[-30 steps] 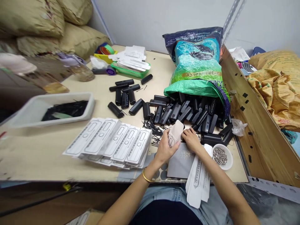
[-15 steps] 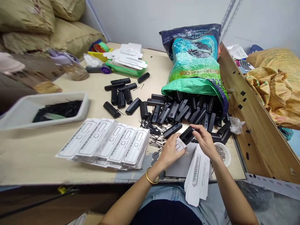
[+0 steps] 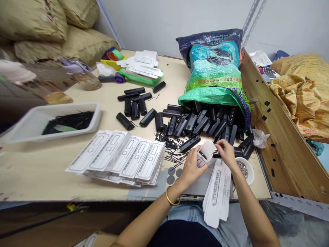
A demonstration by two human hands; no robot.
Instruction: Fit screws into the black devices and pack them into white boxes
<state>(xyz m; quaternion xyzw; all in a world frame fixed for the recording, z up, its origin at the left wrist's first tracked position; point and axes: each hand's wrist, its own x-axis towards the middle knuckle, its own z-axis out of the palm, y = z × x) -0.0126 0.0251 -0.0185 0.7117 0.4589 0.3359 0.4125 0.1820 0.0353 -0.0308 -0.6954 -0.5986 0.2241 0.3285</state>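
Observation:
My left hand (image 3: 192, 168) is wrapped round a small white printed box (image 3: 205, 152), whose end flap stands up; something dark shows inside its open end. Just right of the flap, my right hand (image 3: 226, 152) is pinched on what looks like a thin black stick (image 3: 215, 143). Black cases (image 3: 190, 123) spill out of a green and blue bag (image 3: 213, 68) beyond my hands. Thin black sticks (image 3: 173, 154) lie loose left of my left hand. Flat white printed boxes (image 3: 217, 192) rest at the table edge below my hands.
Packed white boxes (image 3: 128, 154) lie in an overlapping row at the left. Further left is a white tray (image 3: 96, 118) of black pieces. A white bowl (image 3: 250, 173) of small metal parts sits right of my right hand. A wooden board (image 3: 290, 154) borders the right side.
The black case in my left hand has gone down into the white box. My right hand has let go of the case, moved slightly right and pinched a thin stick.

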